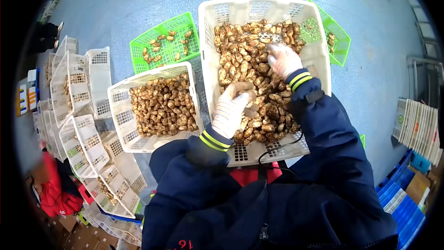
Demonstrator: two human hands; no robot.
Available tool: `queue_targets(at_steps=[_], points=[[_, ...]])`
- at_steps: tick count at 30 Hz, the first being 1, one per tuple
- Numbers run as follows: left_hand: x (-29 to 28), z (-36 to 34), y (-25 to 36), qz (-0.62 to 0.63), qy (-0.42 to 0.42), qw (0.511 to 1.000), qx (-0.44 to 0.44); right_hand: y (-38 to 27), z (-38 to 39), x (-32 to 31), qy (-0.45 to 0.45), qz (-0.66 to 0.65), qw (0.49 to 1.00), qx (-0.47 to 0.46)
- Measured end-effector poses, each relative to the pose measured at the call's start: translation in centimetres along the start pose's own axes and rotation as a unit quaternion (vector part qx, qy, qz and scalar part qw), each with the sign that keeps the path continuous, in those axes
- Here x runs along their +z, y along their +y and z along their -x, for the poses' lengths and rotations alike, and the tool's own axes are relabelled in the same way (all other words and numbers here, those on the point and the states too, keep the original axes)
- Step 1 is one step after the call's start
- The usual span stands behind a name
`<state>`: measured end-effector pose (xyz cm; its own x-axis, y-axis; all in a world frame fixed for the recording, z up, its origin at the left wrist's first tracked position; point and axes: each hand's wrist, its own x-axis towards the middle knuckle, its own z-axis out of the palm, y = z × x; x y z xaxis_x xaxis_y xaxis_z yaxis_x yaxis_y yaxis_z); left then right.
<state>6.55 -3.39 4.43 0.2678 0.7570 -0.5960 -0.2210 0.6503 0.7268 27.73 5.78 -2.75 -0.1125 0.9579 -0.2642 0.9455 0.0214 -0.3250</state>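
Note:
A big white plastic crate (319, 60) in front of me is full of brown mushrooms (249, 60). My left hand (231, 109), in a white knit glove, is curled around one mushroom near the crate's front. Further back in the same crate, my right hand (283, 59), also gloved, rests on the pile with its fingers bent over a mushroom. Dark blue sleeves with yellow-striped cuffs cover both forearms.
A second white crate (121, 111) of mushrooms stands to the left. Behind it a green basket (138, 48) holds a few mushrooms, and another green basket (341, 41) sits at the right. Stacked white crates (78, 125) line the left. A person in red (53, 190) crouches lower left. Blue crates (402, 194) lie at right.

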Motion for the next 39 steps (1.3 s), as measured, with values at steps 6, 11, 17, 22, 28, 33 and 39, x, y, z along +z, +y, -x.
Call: queue_targets(at_steps=[6, 11, 17, 22, 28, 33, 39], points=[[-1.0, -0.5, -0.8, 0.083, -0.006, 0.996, -0.023, 1.5, -5.9, 0.8, 0.013, -0.025, 0.999, 0.015], [-0.8, -0.7, -0.6, 0.086, -0.025, 0.996, -0.014, -1.0, -9.3, 2.4, -0.007, 0.043, 0.995, 0.094], [-1.0, -1.0, -0.5, 0.015, 0.049, 0.998, 0.035, 0.0, -8.5, 3.4, 0.06, -0.07, 0.987, 0.134], [-1.2, -1.3, 0.1, 0.076, 0.065, 0.993, 0.061, -5.0, 1.0, -3.0, -0.058, -0.473, 0.879, 0.001], [-1.0, -0.6, 0.8, 0.08, -0.017, 0.996, 0.027, -4.1, -1.3, -4.4, 0.073, -0.271, 0.96, 0.012], [-0.5, -0.3, 1.4, 0.15, -0.069, 0.986, -0.016, 1.5, -10.3, 2.5, 0.059, 0.112, 0.991, -0.04], [-1.0, -0.4, 0.4, 0.186, -0.018, 0.982, -0.038, -2.3, -10.0, 3.0, 0.036, 0.097, 0.991, 0.085]])
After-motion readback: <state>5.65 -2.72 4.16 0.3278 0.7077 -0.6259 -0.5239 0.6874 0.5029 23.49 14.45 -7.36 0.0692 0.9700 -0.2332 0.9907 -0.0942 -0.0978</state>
